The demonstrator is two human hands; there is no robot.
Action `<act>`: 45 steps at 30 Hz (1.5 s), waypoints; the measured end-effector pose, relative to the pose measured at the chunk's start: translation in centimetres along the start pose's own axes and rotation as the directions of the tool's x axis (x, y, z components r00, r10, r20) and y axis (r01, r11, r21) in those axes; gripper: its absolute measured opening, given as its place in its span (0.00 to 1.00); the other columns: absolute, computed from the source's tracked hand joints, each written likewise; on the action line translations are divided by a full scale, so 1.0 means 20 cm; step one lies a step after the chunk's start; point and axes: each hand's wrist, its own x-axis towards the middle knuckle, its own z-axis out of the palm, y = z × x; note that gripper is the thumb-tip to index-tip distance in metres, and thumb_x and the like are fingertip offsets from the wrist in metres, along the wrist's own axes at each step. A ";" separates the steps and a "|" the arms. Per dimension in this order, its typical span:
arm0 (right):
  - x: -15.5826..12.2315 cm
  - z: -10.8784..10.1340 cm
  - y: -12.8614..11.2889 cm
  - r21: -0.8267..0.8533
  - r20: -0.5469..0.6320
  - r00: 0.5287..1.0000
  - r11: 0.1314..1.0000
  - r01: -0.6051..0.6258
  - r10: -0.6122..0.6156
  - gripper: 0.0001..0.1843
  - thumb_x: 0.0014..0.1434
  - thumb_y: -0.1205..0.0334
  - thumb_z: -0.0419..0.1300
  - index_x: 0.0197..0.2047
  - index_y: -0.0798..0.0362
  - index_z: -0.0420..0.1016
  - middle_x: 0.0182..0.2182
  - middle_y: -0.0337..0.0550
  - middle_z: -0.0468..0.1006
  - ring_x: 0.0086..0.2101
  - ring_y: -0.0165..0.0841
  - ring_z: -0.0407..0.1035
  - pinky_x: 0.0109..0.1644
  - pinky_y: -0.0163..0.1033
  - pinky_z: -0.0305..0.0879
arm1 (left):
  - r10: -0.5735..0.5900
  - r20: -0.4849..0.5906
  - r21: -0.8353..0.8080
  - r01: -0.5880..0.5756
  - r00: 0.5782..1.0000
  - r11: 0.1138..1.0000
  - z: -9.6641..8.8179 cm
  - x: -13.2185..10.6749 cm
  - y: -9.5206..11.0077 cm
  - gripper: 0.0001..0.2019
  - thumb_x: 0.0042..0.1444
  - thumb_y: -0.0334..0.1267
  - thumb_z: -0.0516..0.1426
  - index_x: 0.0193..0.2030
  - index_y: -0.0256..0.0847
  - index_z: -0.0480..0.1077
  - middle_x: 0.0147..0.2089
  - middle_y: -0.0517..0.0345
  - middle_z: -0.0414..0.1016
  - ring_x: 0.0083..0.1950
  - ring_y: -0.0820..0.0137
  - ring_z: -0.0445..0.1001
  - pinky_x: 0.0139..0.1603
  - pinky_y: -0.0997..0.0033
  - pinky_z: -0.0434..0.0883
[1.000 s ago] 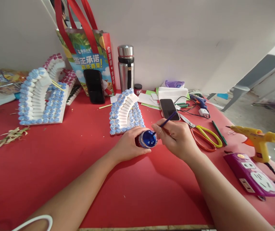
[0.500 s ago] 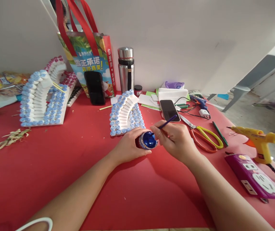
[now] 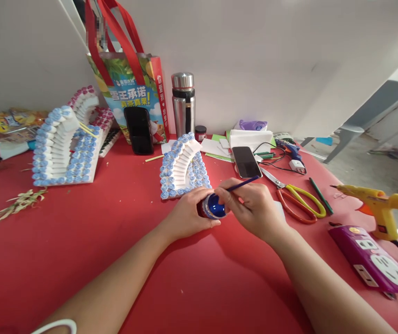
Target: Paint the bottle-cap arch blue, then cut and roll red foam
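Observation:
My left hand [image 3: 192, 211] is wrapped round a small glass jar of blue paint [image 3: 216, 206], tilted so that its mouth faces me. In my right hand [image 3: 249, 204] a thin dark-blue paintbrush [image 3: 243, 183] is pinched between thumb and fingers. Its tip is at the jar's mouth, hidden behind my fingers. Just beyond the jar stands a small white stair-shaped craft model [image 3: 181, 169] edged with blue-and-white rolled rosettes. A larger blue-edged model [image 3: 67, 150] stands at the left, with a pink-edged one [image 3: 86, 104] behind it.
Scissors [image 3: 294, 199], a green pen [image 3: 320, 195], a yellow glue gun [image 3: 376, 204] and a purple power strip [image 3: 373, 257] lie to the right. Behind are a phone [image 3: 246, 162], a steel flask [image 3: 184, 106], a shopping bag [image 3: 125, 93] and another phone [image 3: 138, 131].
The brush has tipped to a flatter angle, and my right hand has shifted slightly at the jar's mouth. My left hand keeps its hold. The whole view has shifted a little.

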 end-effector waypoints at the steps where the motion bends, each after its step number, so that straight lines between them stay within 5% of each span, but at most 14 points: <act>1: 0.00 0.00 0.00 -0.033 -0.028 1.000 0.999 0.003 -0.004 0.14 0.68 0.54 0.56 0.35 0.53 0.73 0.26 0.41 0.75 0.24 0.28 0.66 0.29 0.33 0.61 | -0.001 0.000 0.004 0.001 1.000 1.000 0.00 0.00 0.00 0.21 0.45 0.34 0.68 0.48 0.44 0.72 0.49 0.56 0.76 0.49 0.62 0.74 0.52 0.63 0.71; 6: 0.00 0.00 -0.02 0.020 0.068 0.997 0.999 -0.027 0.026 0.16 0.69 0.56 0.54 0.31 0.53 0.70 0.22 0.38 0.72 0.21 0.26 0.63 0.28 0.32 0.59 | -0.006 0.002 -0.004 0.006 1.000 1.000 0.00 -0.01 0.01 0.20 0.46 0.33 0.67 0.48 0.43 0.72 0.47 0.57 0.75 0.48 0.64 0.74 0.51 0.64 0.71; 18: 0.00 0.00 0.00 -0.032 -0.027 1.000 0.999 -0.008 0.008 0.12 0.69 0.57 0.56 0.35 0.53 0.73 0.25 0.39 0.75 0.24 0.27 0.66 0.30 0.32 0.60 | -0.012 0.005 -0.009 0.012 1.000 1.000 -0.01 -0.01 0.01 0.22 0.45 0.33 0.68 0.49 0.43 0.72 0.49 0.57 0.75 0.50 0.63 0.73 0.53 0.63 0.70; 22: 0.00 0.00 -0.01 0.019 0.054 0.997 0.998 -0.059 0.058 0.18 0.69 0.55 0.54 0.29 0.53 0.71 0.21 0.37 0.71 0.21 0.25 0.63 0.26 0.32 0.57 | -0.020 0.023 -0.023 0.020 1.000 1.000 -0.01 -0.01 0.02 0.21 0.46 0.33 0.68 0.49 0.43 0.72 0.49 0.57 0.75 0.50 0.64 0.73 0.52 0.64 0.71; 26: 0.00 0.00 -0.02 -0.025 -0.021 0.999 0.999 -0.026 0.026 0.15 0.69 0.56 0.54 0.33 0.54 0.72 0.24 0.39 0.74 0.23 0.26 0.65 0.28 0.32 0.59 | -0.021 0.011 -0.009 0.021 1.000 1.000 -0.01 0.00 0.02 0.21 0.46 0.33 0.68 0.48 0.43 0.72 0.49 0.58 0.75 0.50 0.64 0.73 0.52 0.64 0.70; 45: 0.01 -0.01 0.00 -0.012 0.043 0.997 0.998 -0.057 0.058 0.17 0.70 0.55 0.54 0.31 0.53 0.71 0.21 0.37 0.71 0.21 0.26 0.63 0.26 0.33 0.56 | -0.022 0.014 -0.028 0.022 1.000 0.999 -0.01 -0.01 0.01 0.22 0.46 0.33 0.68 0.49 0.45 0.72 0.50 0.57 0.75 0.51 0.63 0.73 0.53 0.63 0.71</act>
